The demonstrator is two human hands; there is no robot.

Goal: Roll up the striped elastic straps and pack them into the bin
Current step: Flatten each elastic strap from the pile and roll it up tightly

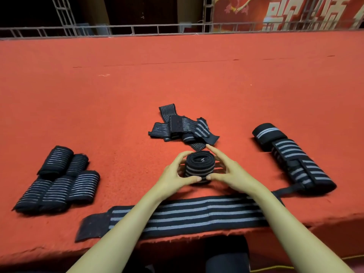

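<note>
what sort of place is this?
Likely an event stage or hall: a wide red-carpeted platform, a metal truss railing along its far edge, and a red banner with large characters behind.

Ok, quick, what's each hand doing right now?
Left hand: holding the rolled strap.
Right hand: holding the same rolled strap from the other side.

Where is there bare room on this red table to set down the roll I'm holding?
Widest: the bare table beyond the loose heap. Also the strip between the thin-striped rolls and your left hand on the roll, and the gap between heap and wide-striped rolls. Crowded: the near edge, where the flat strap lies.
</note>
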